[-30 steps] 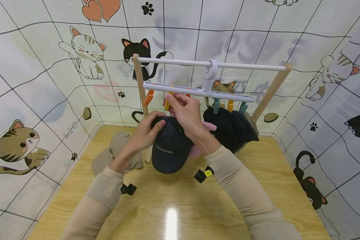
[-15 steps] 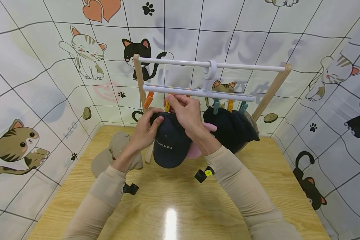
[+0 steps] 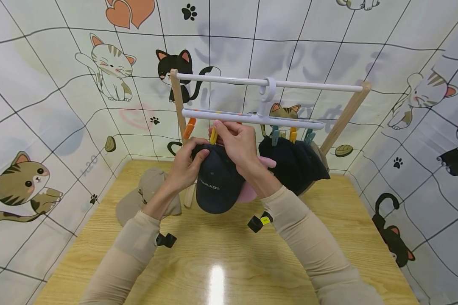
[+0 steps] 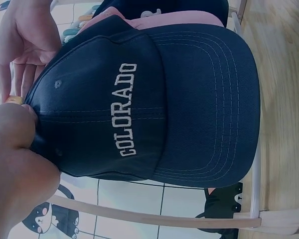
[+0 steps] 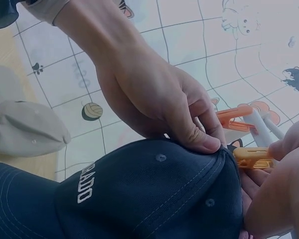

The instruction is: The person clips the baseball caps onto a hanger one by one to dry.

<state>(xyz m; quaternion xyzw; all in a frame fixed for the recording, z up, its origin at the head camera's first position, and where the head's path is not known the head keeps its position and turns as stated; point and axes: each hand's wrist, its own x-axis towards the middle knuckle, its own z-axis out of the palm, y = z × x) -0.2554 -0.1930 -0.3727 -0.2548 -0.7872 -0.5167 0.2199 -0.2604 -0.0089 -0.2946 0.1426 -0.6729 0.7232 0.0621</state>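
Observation:
My left hand [image 3: 187,163] pinches the top of a navy baseball cap [image 3: 217,186] between thumb and fingers. Its brim hangs down, and COLORADO lettering shows in the left wrist view. My right hand [image 3: 240,144] pinches a yellow clothespin [image 3: 213,136] that hangs under the white clip hanger [image 3: 229,116]. In the right wrist view the cap's top edge meets the mouth of the yellow clothespin [image 5: 251,155]; whether it is clamped I cannot tell. Behind the cap, a pink cap [image 3: 247,193] is partly hidden.
A wooden rack with a white rod [image 3: 309,84] carries the hanger. Dark caps [image 3: 291,165] hang at right below teal clothespins [image 3: 275,136] and a yellow one. An orange clothespin [image 3: 189,128] dangles at left. A beige cap [image 3: 146,192] lies on the wooden table [image 3: 198,262].
My left hand has lifted the navy cap slightly, up to the yellow clothespin. The hanger's left end has dipped a little. My right hand has stayed almost in place.

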